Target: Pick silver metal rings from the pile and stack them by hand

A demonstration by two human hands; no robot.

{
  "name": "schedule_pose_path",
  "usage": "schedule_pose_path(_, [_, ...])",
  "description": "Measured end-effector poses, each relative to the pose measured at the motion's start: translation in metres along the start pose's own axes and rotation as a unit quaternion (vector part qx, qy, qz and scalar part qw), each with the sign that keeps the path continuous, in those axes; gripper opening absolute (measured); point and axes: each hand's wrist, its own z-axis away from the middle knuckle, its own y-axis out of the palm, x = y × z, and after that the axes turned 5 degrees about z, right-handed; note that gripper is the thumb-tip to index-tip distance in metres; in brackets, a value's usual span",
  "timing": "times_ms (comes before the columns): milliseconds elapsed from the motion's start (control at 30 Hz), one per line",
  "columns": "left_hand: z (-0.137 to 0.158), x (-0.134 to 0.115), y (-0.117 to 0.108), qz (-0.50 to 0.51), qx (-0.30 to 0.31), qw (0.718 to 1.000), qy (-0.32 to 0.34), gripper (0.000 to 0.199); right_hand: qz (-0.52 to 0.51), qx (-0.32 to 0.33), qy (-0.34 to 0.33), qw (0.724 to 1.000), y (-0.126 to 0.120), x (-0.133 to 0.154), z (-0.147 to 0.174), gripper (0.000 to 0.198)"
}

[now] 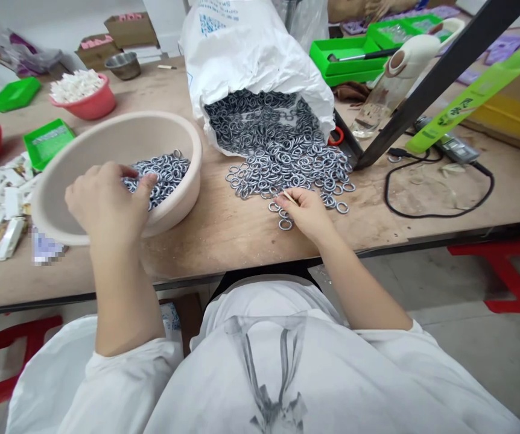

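Left hand point(110, 202) was hooked over the grey rings point(169, 175) in the beige basin point(122, 138), left of the white sack point(251, 54). Thumb stood off from the fingers; fingertips were hidden, so couldn't tell if it held any. Right hand point(307, 211) pinched a thin pale stick point(289, 197) at the near edge of the loose rings point(287, 166), which lay fanned out in front of the sack's mouth.

Step in hand, as I read it: working single rings at the pile's edge with the stick. Next move called for a steady pinch and the tip lined up with a ring's hole.

Surface was worn wooden tabletop point(206, 247), lightly dusted. Far left of the sack: pink bowl point(92, 108) heaped with white pieces point(76, 86). Right of the sack: black metal bar point(445, 83), clear bottle point(373, 117), looped black cable point(423, 214). Behind it to the right, a co-worker's hands point(380, 7). Below table level, right of the sack: red stool point(508, 277) on pale floor.
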Motion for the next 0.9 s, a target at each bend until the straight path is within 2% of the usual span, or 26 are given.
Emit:
schedule_pose_path(100, [0.011, -0.005, 0.003, 0.032, -0.016, 0.999, 0.029, 0.029, -0.176, 0.073, 0.029, 0.981, 0.005, 0.012, 0.01, 0.043])
schedule_pose_path(200, [0.032, -0.013, 0.007, 0.12, -0.063, 0.989, 0.063, 0.027, -0.239, 0.098, 0.042, 0.965, 0.01, 0.027, 0.02, 0.047])
schedule_pose_path(233, [0.042, -0.018, 0.009, 0.174, -0.076, 0.978, 0.089, 0.025, -0.249, 0.105, 0.043, 0.962, 0.012, 0.032, 0.023, 0.047])
schedule_pose_path(267, [0.054, -0.024, 0.01, 0.24, -0.063, 0.961, 0.121, 0.024, -0.256, 0.117, 0.043, 0.959, 0.014, 0.036, 0.026, 0.048])
schedule_pose_path(300, [0.066, -0.031, 0.013, 0.316, -0.018, 0.936, 0.157, 0.025, -0.258, 0.134, 0.041, 0.956, 0.016, 0.039, 0.028, 0.048])
schedule_pose_path(367, [0.09, -0.047, 0.02, 0.401, 0.169, 0.876, 0.208, 0.027, -0.254, 0.174, 0.028, 0.951, 0.021, 0.043, 0.031, 0.049])
schedule_pose_path(433, [0.108, -0.062, 0.028, 0.478, 0.276, 0.816, 0.174, 0.034, -0.242, 0.194, 0.011, 0.951, 0.026, 0.045, 0.033, 0.051])
schedule_pose_path(467, [0.115, -0.067, 0.032, 0.524, 0.303, 0.784, 0.134, 0.038, -0.229, 0.184, 0.003, 0.956, 0.027, 0.045, 0.035, 0.052])
schedule_pose_path(567, [0.123, -0.075, 0.041, 0.651, 0.33, 0.684, 0.006, 0.046, -0.164, 0.089, -0.023, 0.982, 0.028, 0.046, 0.04, 0.051])
schedule_pose_path(633, [0.124, -0.075, 0.043, 0.7, 0.335, 0.628, -0.054, 0.047, -0.122, 0.054, -0.057, 0.989, 0.026, 0.046, 0.045, 0.049])
schedule_pose_path(733, [0.124, -0.075, 0.041, 0.727, 0.343, 0.584, -0.112, 0.047, -0.05, 0.108, -0.129, 0.984, 0.022, 0.049, 0.052, 0.049])
schedule_pose_path(800, [0.124, -0.075, 0.038, 0.732, 0.347, 0.57, -0.14, 0.049, 0.012, 0.135, -0.165, 0.977, 0.02, 0.05, 0.055, 0.051])
schedule_pose_path(900, [0.125, -0.077, 0.035, 0.739, 0.354, 0.549, -0.165, 0.051, 0.076, 0.132, -0.179, 0.972, 0.021, 0.053, 0.057, 0.053])
